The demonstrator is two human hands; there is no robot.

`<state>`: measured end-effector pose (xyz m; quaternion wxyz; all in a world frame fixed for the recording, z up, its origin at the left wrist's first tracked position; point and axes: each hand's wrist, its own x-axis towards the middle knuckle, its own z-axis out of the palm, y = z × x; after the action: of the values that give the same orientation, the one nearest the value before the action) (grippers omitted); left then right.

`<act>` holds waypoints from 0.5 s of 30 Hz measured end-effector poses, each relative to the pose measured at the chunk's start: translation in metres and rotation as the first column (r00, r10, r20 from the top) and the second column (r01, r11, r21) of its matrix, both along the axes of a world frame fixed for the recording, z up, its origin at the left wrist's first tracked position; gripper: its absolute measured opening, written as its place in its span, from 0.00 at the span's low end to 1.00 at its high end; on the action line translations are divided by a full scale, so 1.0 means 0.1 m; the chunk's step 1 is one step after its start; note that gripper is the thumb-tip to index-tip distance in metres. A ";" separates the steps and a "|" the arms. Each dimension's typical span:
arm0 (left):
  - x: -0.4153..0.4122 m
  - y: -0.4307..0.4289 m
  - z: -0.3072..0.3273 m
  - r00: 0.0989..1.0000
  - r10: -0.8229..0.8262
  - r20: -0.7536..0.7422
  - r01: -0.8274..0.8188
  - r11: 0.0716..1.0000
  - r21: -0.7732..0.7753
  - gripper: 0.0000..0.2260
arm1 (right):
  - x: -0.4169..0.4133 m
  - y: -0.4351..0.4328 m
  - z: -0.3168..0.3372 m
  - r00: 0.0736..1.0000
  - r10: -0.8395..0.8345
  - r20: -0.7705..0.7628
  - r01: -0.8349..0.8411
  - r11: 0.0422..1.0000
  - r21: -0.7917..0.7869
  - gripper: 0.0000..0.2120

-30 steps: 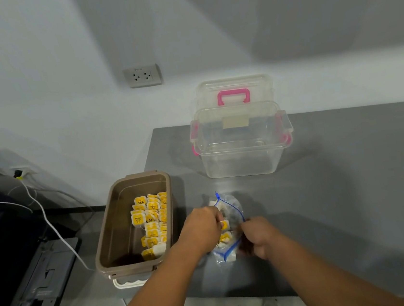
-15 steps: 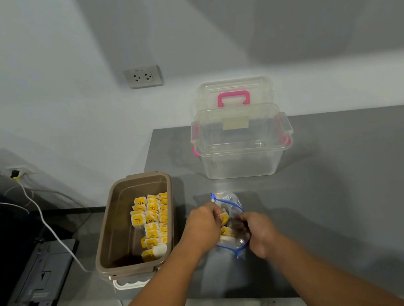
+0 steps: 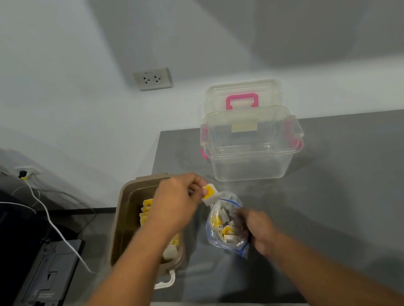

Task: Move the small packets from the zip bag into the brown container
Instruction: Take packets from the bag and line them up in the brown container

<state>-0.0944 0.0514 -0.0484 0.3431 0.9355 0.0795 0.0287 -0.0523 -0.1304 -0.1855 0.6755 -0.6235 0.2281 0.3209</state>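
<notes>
Near the frame's centre, the left hand (image 3: pixel 176 203) pinches one yellow-and-white small packet (image 3: pixel 209 193) just above the open mouth of the zip bag (image 3: pixel 225 225), which the right hand (image 3: pixel 257 229) grips by its side on the grey table (image 3: pixel 350 186). More packets lie inside. The brown container (image 3: pixel 126 224), just left of the bag, already holds rows of them. This looks mid-transfer; next, the packet needs carrying left and releasing inside.

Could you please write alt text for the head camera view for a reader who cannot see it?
A person's left hand pinches a small yellow and white packet just above the open zip bag, which the right hand grips over a grey table. A brown container left of the bag holds more packets; a clear box stands behind.
</notes>
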 end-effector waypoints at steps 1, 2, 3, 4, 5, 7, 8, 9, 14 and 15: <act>-0.01 0.11 0.09 1.000 0.011 0.002 -0.011 1.000 0.010 0.03 | 0.00 0.02 -0.01 1.000 0.001 0.002 -0.001 1.000 -0.006 0.09; -0.02 0.24 0.16 1.000 0.021 0.005 -0.021 0.999 0.030 0.02 | 0.00 0.05 -0.01 1.000 0.002 0.005 -0.002 1.000 -0.009 0.09; -0.02 0.37 0.21 1.000 0.022 0.006 -0.022 0.998 0.065 0.02 | -0.01 0.07 -0.01 1.000 0.000 0.010 0.000 1.000 -0.008 0.09; -0.01 0.51 0.25 1.000 0.009 -0.007 -0.008 0.993 0.117 0.02 | -0.01 0.10 -0.01 1.000 -0.008 0.013 0.008 1.000 -0.006 0.09; -0.01 0.64 0.27 0.999 -0.015 -0.032 0.021 0.984 0.179 0.02 | -0.02 0.12 -0.01 1.000 -0.019 0.013 0.019 1.000 -0.003 0.09; 0.01 0.88 0.27 0.994 -0.054 -0.098 0.081 0.953 0.291 0.05 | -0.04 0.16 -0.01 0.999 -0.032 0.006 0.032 0.999 0.005 0.09; 0.02 0.98 0.25 0.988 -0.061 -0.141 0.105 0.939 0.328 0.05 | -0.05 0.17 0.00 0.999 -0.036 0.001 0.036 0.999 0.008 0.09; 0.03 1.06 0.23 0.980 -0.064 -0.190 0.130 0.924 0.358 0.04 | -0.06 0.17 0.00 0.999 -0.039 0.000 0.039 0.999 0.008 0.08; 0.06 1.31 0.02 0.907 -0.111 -0.406 0.319 0.809 0.493 0.03 | -0.12 0.19 -0.03 0.997 -0.074 -0.008 0.074 0.997 -0.002 0.10; 0.07 1.33 -0.02 0.882 -0.127 -0.454 0.372 0.779 0.505 0.04 | -0.13 0.19 -0.03 0.997 -0.072 -0.011 0.072 0.997 -0.001 0.13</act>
<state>-0.0876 0.1844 -0.0506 0.0198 0.9826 0.0073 -0.1847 -0.0650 -0.1115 -0.1887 0.6852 -0.6132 0.2541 0.2998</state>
